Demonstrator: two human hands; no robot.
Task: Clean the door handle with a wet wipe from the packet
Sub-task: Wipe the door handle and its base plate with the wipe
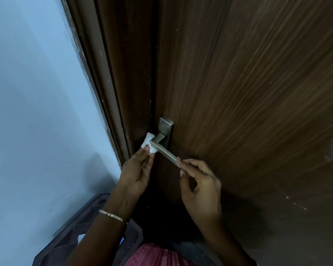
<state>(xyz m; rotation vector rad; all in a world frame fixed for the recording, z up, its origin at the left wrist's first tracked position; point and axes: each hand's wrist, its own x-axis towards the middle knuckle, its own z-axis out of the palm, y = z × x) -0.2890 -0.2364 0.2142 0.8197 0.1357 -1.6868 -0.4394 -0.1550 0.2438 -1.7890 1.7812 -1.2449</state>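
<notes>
**A:** What is the left hand (137, 167) doing?

**B:** Its fingertips pinch a folded white wet wipe (147, 144). The wipe sticks out at 12 o'clock from the hand and presses on the bend of the brushed-steel lever door handle (165, 152).

**A:** And the right hand (200, 187)?

**B:** Thumb and forefinger are narrowed onto the lever's free end, steadying it, I judge. The other fingers curl loosely below.

**A:** How does the lever lie?

**B:** Its long axis runs from the bend at 10 o'clock down to the free end at 4 o'clock. The wipe sits at the upper end and the right hand at the lower, so the bare bar lies between the two hands.

**A:** So the coming stroke?

**B:** Probably the left hand draws the wipe along the bar towards 4 o'clock. The right hand would have to give way at the tip.

**A:** And around it?

**B:** The handle's short neck meets a steel backplate (166, 127) on the dark brown wood-grain door (238, 93). The door frame (112, 93) lies at 9 o'clock, with a pale blue wall (37, 93) beyond. No packet is in view.
</notes>
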